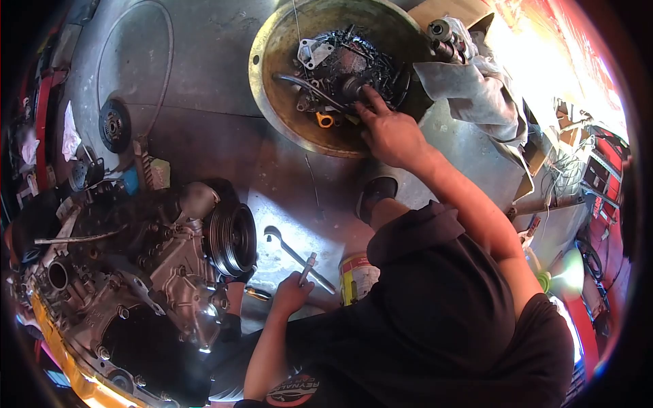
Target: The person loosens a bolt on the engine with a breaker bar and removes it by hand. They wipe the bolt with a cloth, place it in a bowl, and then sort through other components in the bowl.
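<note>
Low in the middle, my left hand (293, 296) is closed around a short silvery metal rod with a thicker end (309, 265). A long-handled ratchet (298, 260) lies on the floor right beside it. My right hand (394, 136) reaches over the near rim of a large brass-coloured basin (266, 109), fingers stretched out. Its fingertips are at a dark round part (353, 87) among a heap of bolts (367, 51). Also in the basin are a flat metal flange (314, 54), a dark curved hose (309, 86) and a yellow ring-shaped piece (324, 120).
An engine (156, 251) with a ribbed pulley (232, 238) fills the lower left. A tin can (358, 277) stands by my leg. A grey cloth (469, 95) drapes over boxes at the right. A dark disc (115, 126) lies at the upper left.
</note>
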Available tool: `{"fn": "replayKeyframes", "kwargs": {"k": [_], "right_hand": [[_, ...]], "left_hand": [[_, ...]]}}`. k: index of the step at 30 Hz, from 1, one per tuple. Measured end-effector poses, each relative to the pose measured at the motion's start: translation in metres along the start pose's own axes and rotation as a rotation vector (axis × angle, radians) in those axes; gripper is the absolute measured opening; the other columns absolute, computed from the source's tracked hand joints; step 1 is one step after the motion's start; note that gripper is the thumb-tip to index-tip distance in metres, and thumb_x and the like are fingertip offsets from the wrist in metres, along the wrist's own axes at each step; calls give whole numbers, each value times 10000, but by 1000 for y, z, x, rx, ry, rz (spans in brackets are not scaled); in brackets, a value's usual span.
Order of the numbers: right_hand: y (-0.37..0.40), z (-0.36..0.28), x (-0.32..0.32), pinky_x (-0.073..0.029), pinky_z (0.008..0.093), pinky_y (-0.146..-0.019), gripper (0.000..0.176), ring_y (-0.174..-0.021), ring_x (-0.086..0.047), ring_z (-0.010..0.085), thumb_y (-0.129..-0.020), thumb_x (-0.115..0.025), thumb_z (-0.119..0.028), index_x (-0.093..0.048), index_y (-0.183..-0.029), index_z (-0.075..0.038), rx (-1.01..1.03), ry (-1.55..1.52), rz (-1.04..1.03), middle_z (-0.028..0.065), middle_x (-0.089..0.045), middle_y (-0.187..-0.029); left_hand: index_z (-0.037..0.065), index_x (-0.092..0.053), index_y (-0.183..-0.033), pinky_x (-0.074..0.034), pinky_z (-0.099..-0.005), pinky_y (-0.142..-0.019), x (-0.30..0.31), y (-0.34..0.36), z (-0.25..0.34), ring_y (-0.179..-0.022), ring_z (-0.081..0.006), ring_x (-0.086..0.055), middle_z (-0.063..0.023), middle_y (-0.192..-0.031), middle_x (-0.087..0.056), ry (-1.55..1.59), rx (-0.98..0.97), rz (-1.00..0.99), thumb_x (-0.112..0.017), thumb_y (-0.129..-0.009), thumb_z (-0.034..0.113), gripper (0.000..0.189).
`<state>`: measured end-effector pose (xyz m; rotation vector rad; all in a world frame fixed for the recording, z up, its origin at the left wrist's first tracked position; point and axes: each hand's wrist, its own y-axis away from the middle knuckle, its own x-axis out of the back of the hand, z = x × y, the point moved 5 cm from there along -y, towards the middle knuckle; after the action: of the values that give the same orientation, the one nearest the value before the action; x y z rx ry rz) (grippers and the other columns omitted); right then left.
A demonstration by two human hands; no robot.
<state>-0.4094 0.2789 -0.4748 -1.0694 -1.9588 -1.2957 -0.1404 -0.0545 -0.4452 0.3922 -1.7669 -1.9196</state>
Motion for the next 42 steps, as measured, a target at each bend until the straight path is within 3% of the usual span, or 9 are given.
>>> {"fn": "replayKeyframes", "kwargs": {"k": [9,15,21,27,30,33,37,38,42], "right_hand": [[-3,-11,-6,-556,459,-698,288,-799,-684,374,-855,-534,-124,-613,-1108,-10,-159,100,-40,275,-515,-1259],[0,-29,7,-542,455,-767,369,-855,-671,376,-812,-495,-50,-627,-1156,-53,-115,-58,7,219,-611,-1093],[-19,-25,-16,-515,437,-848,420,-1000,-638,353,-789,-527,-53,-631,-1195,-87,200,-52,170,204,-628,-1170],[-41,4,19,-498,423,-896,401,-1000,-629,379,-856,-542,-139,-614,-1248,-95,-51,-634,169,212,-614,-1206],[-60,37,29,-520,461,-825,391,-926,-653,390,-892,-542,-246,-591,-1228,-52,-172,-193,360,223,-653,-1086],[-64,64,-13,-525,483,-800,358,-891,-656,398,-900,-519,-259,-581,-1161,-22,-314,62,222,261,-652,-1011],[-60,52,-25,-537,476,-773,321,-847,-662,418,-887,-513,-247,-576,-1101,-15,-398,-88,117,253,-662,-971],[-56,42,-23,-508,473,-859,374,-989,-640,391,-862,-550,-262,-575,-1161,-39,-415,-120,-36,247,-650,-1039],[-44,22,-6,-399,509,-991,454,-1206,-509,372,-836,-593,-291,-564,-1240,-87,-274,152,251,246,-560,-1240]], "left_hand": [[18,-592,-891,-494,-457,-760,5,-1,4,-872,-405,-644,-218,-864,-661,30,-30,59,-688,-816,306,312],[20,-592,-881,-492,-463,-755,1,-2,4,-869,-407,-643,-216,-861,-662,-1,-21,27,-690,-812,295,300],[22,-592,-885,-491,-464,-754,4,-1,7,-870,-407,-641,-215,-861,-661,14,-32,32,-687,-817,293,295],[22,-592,-888,-490,-461,-757,6,0,6,-874,-403,-642,-214,-861,-661,14,2,28,-683,-820,303,303],[25,-591,-891,-489,-460,-757,5,0,5,-876,-400,-643,-211,-859,-662,-1,-25,49,-681,-822,308,305],[28,-591,-893,-490,-458,-755,5,2,5,-871,-399,-643,-208,-859,-663,3,8,21,-682,-823,312,306],[30,-590,-892,-492,-454,-747,3,-1,5,-854,-396,-644,-203,-848,-662,-3,-8,29,-682,-823,311,303],[29,-590,-890,-492,-453,-745,4,0,7,-850,-395,-645,-202,-846,-662,-2,-18,26,-683,-823,310,303],[26,-590,-882,-494,-451,-741,5,1,8,-847,-392,-647,-202,-838,-661,17,-26,31,-686,-821,303,299]]}}
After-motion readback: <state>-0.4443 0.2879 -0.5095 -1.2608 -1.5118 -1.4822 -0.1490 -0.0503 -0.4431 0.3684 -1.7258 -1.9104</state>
